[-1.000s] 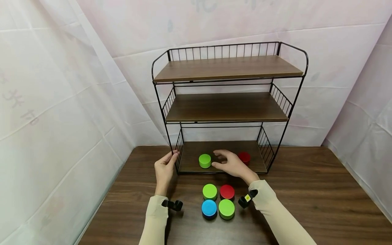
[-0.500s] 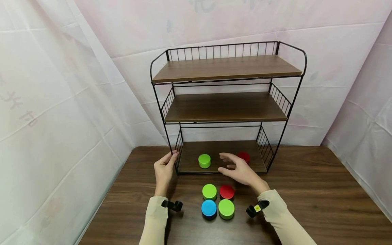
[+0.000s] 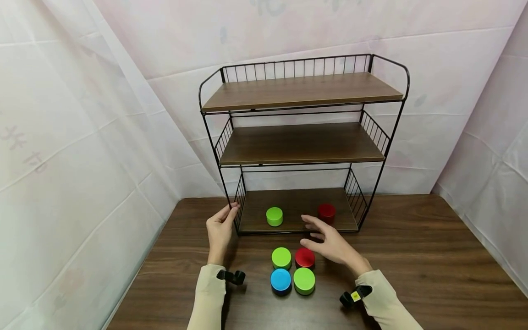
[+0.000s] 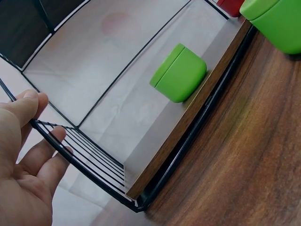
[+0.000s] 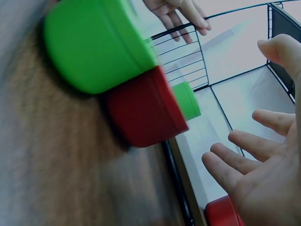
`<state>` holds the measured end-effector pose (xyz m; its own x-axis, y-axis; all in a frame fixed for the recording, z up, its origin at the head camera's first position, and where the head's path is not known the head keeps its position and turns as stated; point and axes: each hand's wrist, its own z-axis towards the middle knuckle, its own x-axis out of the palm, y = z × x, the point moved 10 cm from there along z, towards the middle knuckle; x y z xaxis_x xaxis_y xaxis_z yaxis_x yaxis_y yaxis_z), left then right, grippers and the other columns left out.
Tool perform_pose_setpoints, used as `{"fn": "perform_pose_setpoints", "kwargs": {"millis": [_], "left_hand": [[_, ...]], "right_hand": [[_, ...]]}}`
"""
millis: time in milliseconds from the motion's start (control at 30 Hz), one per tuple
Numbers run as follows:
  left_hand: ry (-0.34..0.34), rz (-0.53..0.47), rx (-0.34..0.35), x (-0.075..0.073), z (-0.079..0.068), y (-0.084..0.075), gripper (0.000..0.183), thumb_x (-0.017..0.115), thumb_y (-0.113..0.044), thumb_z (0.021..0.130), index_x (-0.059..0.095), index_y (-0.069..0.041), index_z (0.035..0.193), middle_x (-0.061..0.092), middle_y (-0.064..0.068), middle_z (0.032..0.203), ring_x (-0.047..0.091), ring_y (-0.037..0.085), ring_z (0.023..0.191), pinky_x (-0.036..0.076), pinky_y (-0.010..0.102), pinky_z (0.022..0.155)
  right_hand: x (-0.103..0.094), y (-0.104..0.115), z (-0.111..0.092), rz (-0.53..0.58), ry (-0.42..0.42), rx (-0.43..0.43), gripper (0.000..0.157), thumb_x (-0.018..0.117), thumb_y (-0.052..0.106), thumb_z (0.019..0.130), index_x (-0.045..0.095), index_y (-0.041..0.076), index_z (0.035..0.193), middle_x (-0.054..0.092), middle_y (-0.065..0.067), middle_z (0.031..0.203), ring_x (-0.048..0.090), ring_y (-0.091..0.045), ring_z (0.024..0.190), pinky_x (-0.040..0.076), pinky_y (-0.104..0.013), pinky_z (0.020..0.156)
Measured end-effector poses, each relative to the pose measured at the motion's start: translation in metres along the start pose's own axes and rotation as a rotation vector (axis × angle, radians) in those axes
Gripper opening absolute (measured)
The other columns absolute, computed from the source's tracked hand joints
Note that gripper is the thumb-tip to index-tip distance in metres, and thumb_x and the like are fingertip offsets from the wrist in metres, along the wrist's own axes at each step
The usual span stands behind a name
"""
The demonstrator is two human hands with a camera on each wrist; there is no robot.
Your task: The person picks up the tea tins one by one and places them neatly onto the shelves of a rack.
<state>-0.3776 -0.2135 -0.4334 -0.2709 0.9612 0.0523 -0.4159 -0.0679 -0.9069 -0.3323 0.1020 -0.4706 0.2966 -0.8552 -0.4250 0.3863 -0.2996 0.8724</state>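
Observation:
A three-tier black wire rack with brown boards stands against the cloth backdrop. My left hand pinches its left front post, thumb and fingers around the wire in the left wrist view. On the bottom board sit a green round lidded jar at left and a red jar at right. My right hand, fingers spread and holding nothing, hovers by the rack's front edge. Near it on the table, four-square, are a red jar, a blue jar, a green jar and another green jar.
The dark wooden table extends to both sides of the rack. White cloth hangs behind and at both sides. Wire side rails bound the bottom board. Black cameras are strapped to both wrists.
My right hand has drawn back from beside the green jar on the bottom board, toward the right and front, uncovering the red jar there. The left hand keeps its grip on the rack.

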Motion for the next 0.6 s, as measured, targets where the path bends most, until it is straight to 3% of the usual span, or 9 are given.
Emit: {"fn": "perform_pose_setpoints", "kwargs": {"millis": [600], "left_hand": [[0.003, -0.007, -0.014, -0.001, 0.000, 0.000, 0.021, 0.072, -0.006, 0.096, 0.076, 0.008, 0.112, 0.074, 0.027, 0.110, 0.075, 0.007, 0.099, 0.057, 0.015, 0.088]], "right_hand": [[0.004, -0.008, -0.026, 0.007, 0.048, -0.067, 0.074, 0.074, 0.019, 0.097, 0.035, 0.011, 0.160, 0.044, -0.028, 0.156, 0.048, -0.049, 0.137, 0.045, -0.061, 0.108]]}}
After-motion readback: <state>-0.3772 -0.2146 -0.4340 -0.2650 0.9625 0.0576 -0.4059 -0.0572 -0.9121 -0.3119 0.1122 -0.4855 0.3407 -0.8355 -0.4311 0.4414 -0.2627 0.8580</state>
